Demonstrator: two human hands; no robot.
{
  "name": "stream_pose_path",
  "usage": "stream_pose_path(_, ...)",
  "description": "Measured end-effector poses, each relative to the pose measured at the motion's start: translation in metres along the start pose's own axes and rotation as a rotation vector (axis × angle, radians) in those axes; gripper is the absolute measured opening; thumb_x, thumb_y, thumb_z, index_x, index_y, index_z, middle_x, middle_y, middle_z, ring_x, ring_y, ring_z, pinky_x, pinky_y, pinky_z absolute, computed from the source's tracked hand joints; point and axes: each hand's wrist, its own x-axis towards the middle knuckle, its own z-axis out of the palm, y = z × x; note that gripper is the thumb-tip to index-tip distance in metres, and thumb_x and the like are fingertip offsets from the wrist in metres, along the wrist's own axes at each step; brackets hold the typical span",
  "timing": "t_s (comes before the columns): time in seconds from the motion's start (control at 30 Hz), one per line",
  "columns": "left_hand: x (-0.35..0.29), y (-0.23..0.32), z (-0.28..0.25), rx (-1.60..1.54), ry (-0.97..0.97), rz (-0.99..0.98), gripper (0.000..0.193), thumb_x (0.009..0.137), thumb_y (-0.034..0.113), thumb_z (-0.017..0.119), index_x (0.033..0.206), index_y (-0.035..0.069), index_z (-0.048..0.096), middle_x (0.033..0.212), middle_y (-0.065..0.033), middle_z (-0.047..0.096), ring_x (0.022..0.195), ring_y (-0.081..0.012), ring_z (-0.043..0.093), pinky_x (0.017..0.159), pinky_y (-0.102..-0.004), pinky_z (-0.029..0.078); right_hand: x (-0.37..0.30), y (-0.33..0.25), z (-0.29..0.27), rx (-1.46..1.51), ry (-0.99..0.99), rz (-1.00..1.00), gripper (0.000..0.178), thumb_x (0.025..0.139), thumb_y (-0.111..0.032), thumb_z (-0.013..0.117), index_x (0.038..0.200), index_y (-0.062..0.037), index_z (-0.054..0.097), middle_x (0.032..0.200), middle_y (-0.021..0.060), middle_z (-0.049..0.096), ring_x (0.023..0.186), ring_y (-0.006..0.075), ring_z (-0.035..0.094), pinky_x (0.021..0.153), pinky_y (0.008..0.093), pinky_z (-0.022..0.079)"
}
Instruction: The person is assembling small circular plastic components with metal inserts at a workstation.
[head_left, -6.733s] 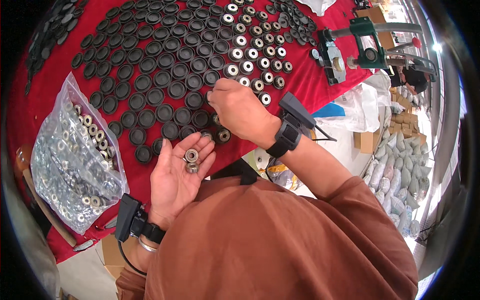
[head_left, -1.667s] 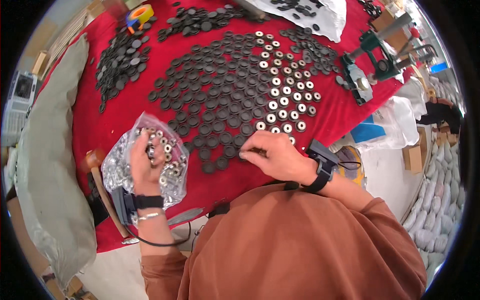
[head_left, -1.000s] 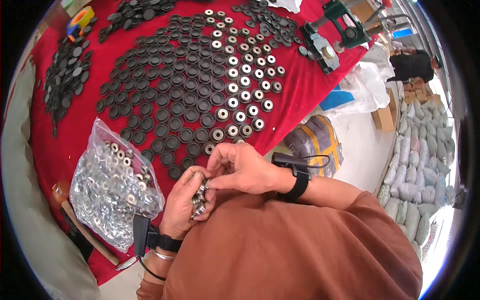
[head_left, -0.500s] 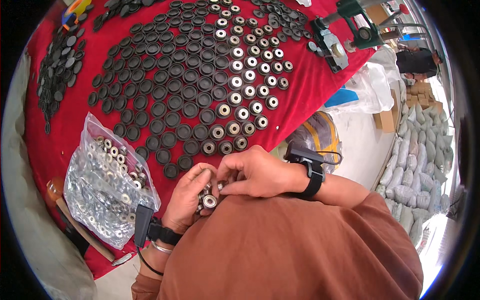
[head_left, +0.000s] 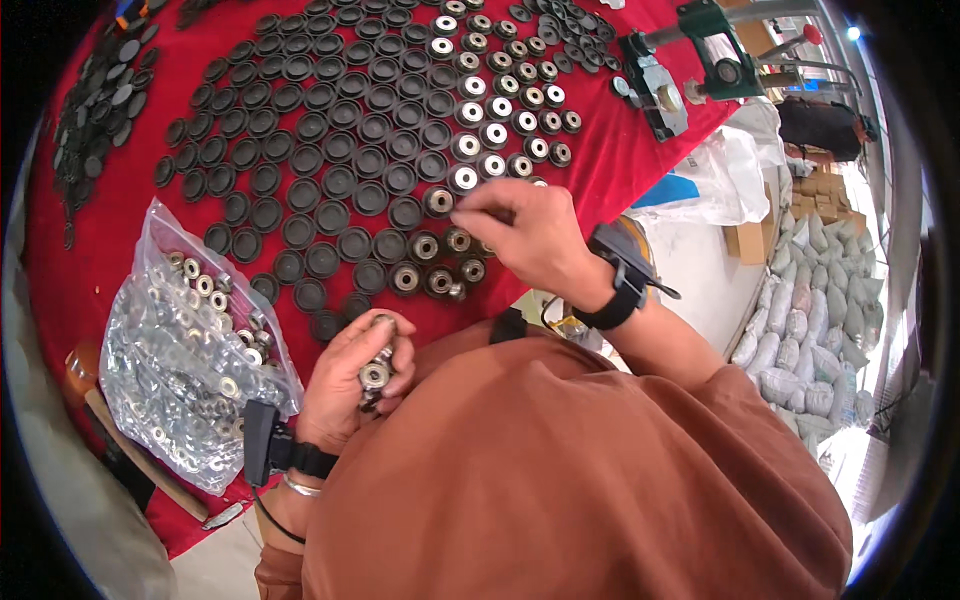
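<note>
My left hand (head_left: 352, 375) is curled around several small metal ball bearings (head_left: 375, 375), low at the front edge of the red cloth, beside the bag. Over the right part of the laid-out rows reaches my right hand (head_left: 530, 235). Its thumb and fingers are pinched together beside a capped black ring with a bearing (head_left: 440, 201); whatever lies between the fingertips, if anything, is hidden. Several round black plastic caps (head_left: 339, 182) stand in close rows to the left, without bearings. Shiny bearings sit in the caps of the right-hand columns, some partly covered by my right hand.
A clear plastic bag (head_left: 190, 370) of bearings lies at left, near a wooden-handled hammer (head_left: 145, 455). Loose black discs (head_left: 105, 100) are heaped far left, others (head_left: 575, 35) at the back. A green press (head_left: 715, 50) stands at the far right; stacked sacks (head_left: 820, 310) lie beyond.
My right hand has left my left hand and moved forward over the bearing rows. The left hand, still holding bearings, has shifted slightly left. The whole view has shifted a little.
</note>
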Motion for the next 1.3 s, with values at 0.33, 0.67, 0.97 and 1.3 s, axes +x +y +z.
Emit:
stream_pose_path(0.33,0.003,0.002,-0.002,0.01,-0.002,-0.017,0.022,0.095,0.024,0.041,0.098,0.004,0.05,0.067,-0.0022,0.045,0.046,-0.0067,0.037,0.035,-0.0189,0.025,-0.045,0.034,0.018,-0.23,-0.272,-0.413,0.013,0.074,-0.014,0.068,0.078,-0.0033,0.062,0.066,0.0087,0.054,0.063,0.0252,0.057,0.056,0.0352,0.047)
stream_pose_path(0.67,-0.009,0.002,-0.005,-0.04,0.026,0.001,0.021,0.095,0.024,0.04,0.095,0.006,0.051,0.067,-0.0002,0.043,0.044,-0.0061,0.034,0.035,-0.0176,0.024,-0.048,0.025,0.04,-0.313,-0.404,-0.618,0.009,0.072,-0.014,0.056,0.075,-0.0047,0.057,0.075,0.0083,0.052,0.074,0.025,0.057,0.061,0.0331,0.049)
stream_pose_path(0.97,-0.006,-0.001,-0.004,-0.021,0.043,-0.017,0.021,0.094,0.026,0.045,0.098,0.006,0.052,0.073,-0.0011,0.048,0.053,-0.0089,0.042,0.04,-0.0198,0.031,-0.011,0.013,0.026,-0.213,-0.048,-0.544,0.012,0.072,-0.008,0.06,0.081,-0.0001,0.056,0.075,0.014,0.052,0.077,0.0304,0.054,0.069,0.0389,0.048)
stream_pose_path(1.3,0.002,0.004,-0.002,-0.001,0.104,-0.051,0.025,0.092,0.028,0.05,0.1,0.005,0.054,0.078,-0.0014,0.052,0.06,-0.0105,0.047,0.044,-0.02,0.033,0.033,0.013,0.042,-0.368,-0.106,-0.5,0.019,0.074,-0.009,0.063,0.091,0.0011,0.063,0.085,0.0143,0.059,0.083,0.0303,0.058,0.073,0.0359,0.049)
